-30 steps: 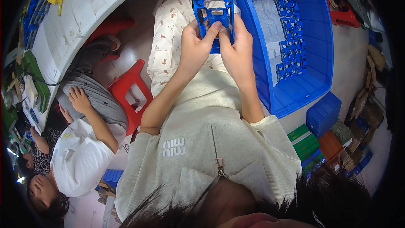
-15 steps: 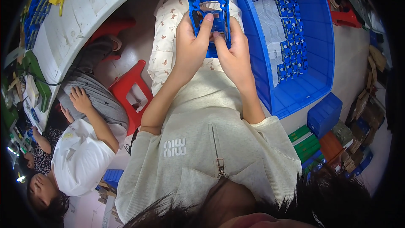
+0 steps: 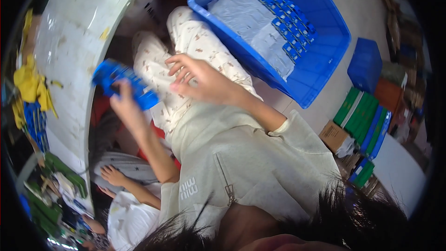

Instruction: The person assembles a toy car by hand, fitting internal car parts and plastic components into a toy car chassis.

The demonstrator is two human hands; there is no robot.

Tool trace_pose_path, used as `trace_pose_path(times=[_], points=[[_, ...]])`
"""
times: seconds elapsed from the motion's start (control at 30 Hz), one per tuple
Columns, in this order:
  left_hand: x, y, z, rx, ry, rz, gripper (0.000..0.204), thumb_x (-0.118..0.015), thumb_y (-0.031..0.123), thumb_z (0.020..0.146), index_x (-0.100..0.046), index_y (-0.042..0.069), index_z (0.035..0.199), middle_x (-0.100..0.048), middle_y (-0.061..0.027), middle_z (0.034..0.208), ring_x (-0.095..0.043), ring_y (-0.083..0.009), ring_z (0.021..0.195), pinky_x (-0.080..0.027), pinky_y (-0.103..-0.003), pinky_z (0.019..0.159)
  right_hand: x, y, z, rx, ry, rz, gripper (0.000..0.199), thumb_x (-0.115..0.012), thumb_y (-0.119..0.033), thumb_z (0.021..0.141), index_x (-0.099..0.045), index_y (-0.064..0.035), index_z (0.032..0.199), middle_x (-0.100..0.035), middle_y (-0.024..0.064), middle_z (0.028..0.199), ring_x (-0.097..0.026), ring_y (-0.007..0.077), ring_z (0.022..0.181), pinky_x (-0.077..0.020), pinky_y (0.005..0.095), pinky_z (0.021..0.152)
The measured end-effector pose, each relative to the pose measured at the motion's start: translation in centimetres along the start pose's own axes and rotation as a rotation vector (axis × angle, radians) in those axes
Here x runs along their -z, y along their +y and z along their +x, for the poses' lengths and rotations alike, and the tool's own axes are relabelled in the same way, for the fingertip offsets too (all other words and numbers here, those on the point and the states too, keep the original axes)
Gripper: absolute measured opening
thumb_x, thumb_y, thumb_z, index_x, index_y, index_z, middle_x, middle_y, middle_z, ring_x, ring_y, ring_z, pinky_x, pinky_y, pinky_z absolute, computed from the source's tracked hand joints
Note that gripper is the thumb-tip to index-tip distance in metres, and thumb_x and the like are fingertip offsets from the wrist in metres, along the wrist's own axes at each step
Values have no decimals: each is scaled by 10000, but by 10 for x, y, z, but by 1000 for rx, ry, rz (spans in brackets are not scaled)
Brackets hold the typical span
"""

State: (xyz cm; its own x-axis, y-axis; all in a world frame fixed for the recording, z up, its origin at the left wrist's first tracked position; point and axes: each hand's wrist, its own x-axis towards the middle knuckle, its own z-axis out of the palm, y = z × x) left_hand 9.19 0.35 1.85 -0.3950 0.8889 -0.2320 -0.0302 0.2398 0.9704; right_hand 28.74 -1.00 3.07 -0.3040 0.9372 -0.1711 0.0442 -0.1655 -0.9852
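Note:
A blue moulded plastic housing with cut-outs is in my left hand, off to the left near the table edge. The left thumb lies across the housing, and its other fingers are hidden beneath it. Motion smears both the housing and that hand. My right hand is over my lap, apart from the housing, with loosely bent, spread fingers and nothing in them. Right of my knees stands a blue plastic bin. Rows of blue parts lie in it beside white sheets.
A white table curves along the left, with a yellow cloth at its far side. Another person's hand rests on a grey-clad leg at lower left. Green boxes and a smaller blue bin stand at right.
My right hand has let go of the housing. My left hand has carried the housing left toward the table. The view has turned, so the bin sits higher and the table closer.

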Motion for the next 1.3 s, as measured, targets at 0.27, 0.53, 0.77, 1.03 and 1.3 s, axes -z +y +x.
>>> trace_pose_path(times=[0.27,0.53,0.77,1.03,1.3], points=[[255,43,150,-96,302,532,163,-592,206,772,-520,61,748,-451,33,619,-385,-56,527,-280,-201,471,280,288,-118,-467,1061,-711,457,-560,-276,720,-525,48,1040,-564,253,996,-539,369,946,-427,386,806],[374,-6,241,-31,236,914,360,-511,319,728,-594,-30,760,-570,-84,664,-511,-172,609,-395,-297,569,363,457,-266,-762,785,-727,584,-530,-359,675,-492,-7,1140,-491,217,1164,-459,334,1094,-370,376,898],[233,81,150,-846,635,1377,245,-543,143,720,-559,-13,908,-573,-193,925,-533,-335,886,-411,-392,784,326,396,-195,-1173,851,-754,559,-572,-291,631,-480,-59,1130,-518,233,1103,-490,360,1049,-383,391,907],[113,88,192,-1066,167,1117,221,-545,62,708,-541,26,926,-553,-135,924,-496,-307,935,-387,-377,817,297,346,-170,-1429,894,-1103,507,-680,-351,592,-575,-67,999,-533,168,1009,-538,324,930,-424,397,843],[32,81,255,-1349,257,1136,215,-560,68,717,-547,31,928,-543,-111,943,-500,-279,930,-384,-355,820,325,330,-181,-877,962,-883,514,-734,-489,558,-619,0,670,-606,149,724,-567,282,615,-446,353,600]])
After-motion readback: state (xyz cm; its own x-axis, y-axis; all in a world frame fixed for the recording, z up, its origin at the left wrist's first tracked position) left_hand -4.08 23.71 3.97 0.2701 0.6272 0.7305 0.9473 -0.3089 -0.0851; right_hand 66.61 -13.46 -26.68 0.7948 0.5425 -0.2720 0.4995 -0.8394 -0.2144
